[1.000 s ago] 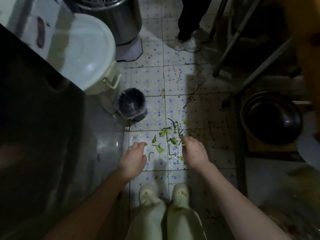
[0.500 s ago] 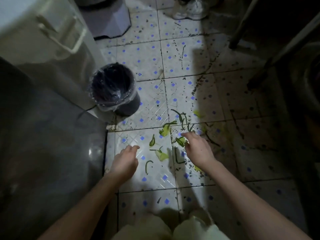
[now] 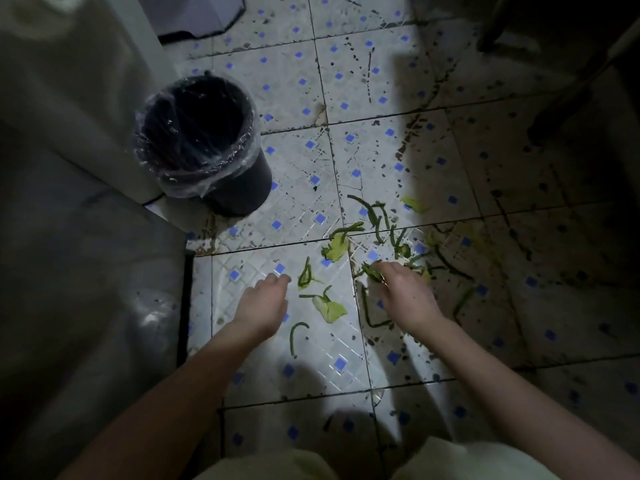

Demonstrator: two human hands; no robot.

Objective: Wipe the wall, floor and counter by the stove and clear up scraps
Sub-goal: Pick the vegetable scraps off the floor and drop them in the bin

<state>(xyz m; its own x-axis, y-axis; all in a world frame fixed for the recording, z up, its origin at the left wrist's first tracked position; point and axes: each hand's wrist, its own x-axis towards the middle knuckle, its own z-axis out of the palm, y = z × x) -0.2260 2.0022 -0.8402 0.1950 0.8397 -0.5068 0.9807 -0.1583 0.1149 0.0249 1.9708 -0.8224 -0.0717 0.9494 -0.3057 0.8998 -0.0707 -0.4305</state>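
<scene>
Green vegetable scraps (image 3: 330, 308) lie scattered over the white floor tiles (image 3: 294, 112) with blue squares. My right hand (image 3: 405, 296) is down among them, its fingers curled round a green scrap (image 3: 370, 271). My left hand (image 3: 265, 306) hovers low over the tile, fingers loosely bent, holding nothing, just left of a curled scrap (image 3: 305, 276). More beans and leaves (image 3: 374, 216) lie beyond my right hand. A small black bin (image 3: 204, 140) with a clear liner stands on the floor, up and left of my hands.
A grey steel cabinet side (image 3: 86, 271) fills the left. A pale container wall (image 3: 69, 81) rises behind the bin. Dark furniture legs (image 3: 568, 98) cross the top right. The floor is speckled with dark dirt. My knees (image 3: 467, 462) show at the bottom edge.
I have crouched lower, so the floor, bin and scraps look nearer. My right hand has closed on a green scrap. My left hand stayed near the same tile.
</scene>
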